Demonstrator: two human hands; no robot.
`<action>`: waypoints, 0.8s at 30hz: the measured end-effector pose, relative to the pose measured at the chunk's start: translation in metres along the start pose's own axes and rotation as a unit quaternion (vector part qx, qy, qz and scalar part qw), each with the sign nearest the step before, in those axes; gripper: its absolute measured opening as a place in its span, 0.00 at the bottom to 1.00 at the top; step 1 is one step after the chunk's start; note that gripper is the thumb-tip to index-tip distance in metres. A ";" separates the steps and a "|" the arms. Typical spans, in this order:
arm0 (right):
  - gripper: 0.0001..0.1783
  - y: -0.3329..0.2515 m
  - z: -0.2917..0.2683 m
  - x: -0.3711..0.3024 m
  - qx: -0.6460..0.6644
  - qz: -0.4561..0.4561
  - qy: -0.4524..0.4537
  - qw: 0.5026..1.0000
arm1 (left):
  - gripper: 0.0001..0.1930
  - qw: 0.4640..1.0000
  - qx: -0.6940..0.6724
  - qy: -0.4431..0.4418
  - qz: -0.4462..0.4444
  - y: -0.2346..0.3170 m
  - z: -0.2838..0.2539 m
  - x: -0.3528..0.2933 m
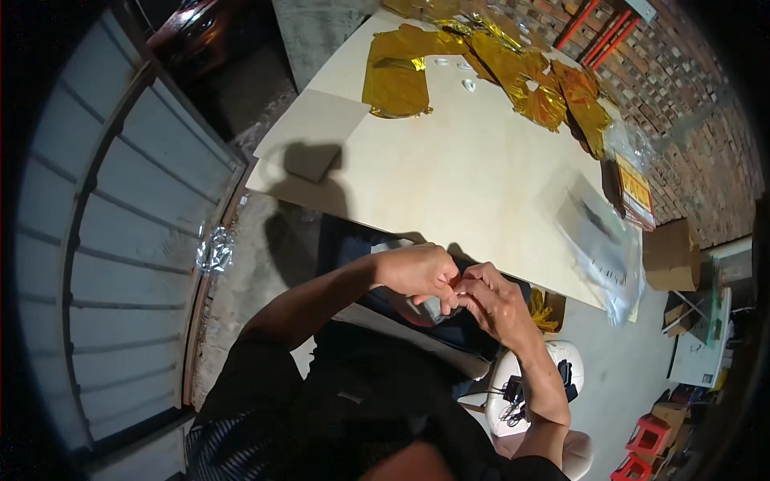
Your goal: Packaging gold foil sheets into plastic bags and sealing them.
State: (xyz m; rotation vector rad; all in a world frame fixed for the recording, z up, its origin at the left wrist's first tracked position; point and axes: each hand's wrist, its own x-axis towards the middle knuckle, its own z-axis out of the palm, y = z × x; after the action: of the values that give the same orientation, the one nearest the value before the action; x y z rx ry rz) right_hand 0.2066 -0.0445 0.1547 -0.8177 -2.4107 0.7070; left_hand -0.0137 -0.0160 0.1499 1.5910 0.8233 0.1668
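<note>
My left hand (419, 271) and my right hand (496, 303) meet just off the table's near edge, over my lap. Both are closed, with fingertips pinched together and touching. Whatever lies between the fingertips is too small and covered to make out. Below my left hand shows a pale, partly see-through piece that looks like plastic film (433, 311); I cannot tell whether the fingers grip it. The light wooden table (449, 176) stretches away beyond my hands.
Gold foil bags (399, 86) lie along the table's far side, near small white pieces (468, 84). Clear plastic bags (601, 240) rest at the right edge. A cardboard sheet (313, 128) is at left. A white stool (525, 361) holding black cables stands at lower right.
</note>
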 end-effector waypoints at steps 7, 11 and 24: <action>0.11 0.004 0.005 0.000 0.014 -0.018 -0.046 0.999 | 0.10 0.998 -0.037 -0.042 -0.005 -0.007 0.004 -0.001; 0.11 0.005 0.007 -0.001 0.010 -0.022 -0.080 0.997 | 0.11 0.995 -0.032 -0.093 0.002 -0.018 0.005 0.003; 0.10 0.000 0.000 -0.002 0.132 -0.002 -0.020 0.991 | 0.12 0.961 -0.217 -0.163 0.058 -0.032 0.006 -0.001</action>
State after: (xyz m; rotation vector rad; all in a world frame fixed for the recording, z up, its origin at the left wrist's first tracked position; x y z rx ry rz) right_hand 0.2081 -0.0458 0.1533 -0.6940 -2.2875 1.0232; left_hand -0.0241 -0.0222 0.1196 1.2070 0.4009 0.1521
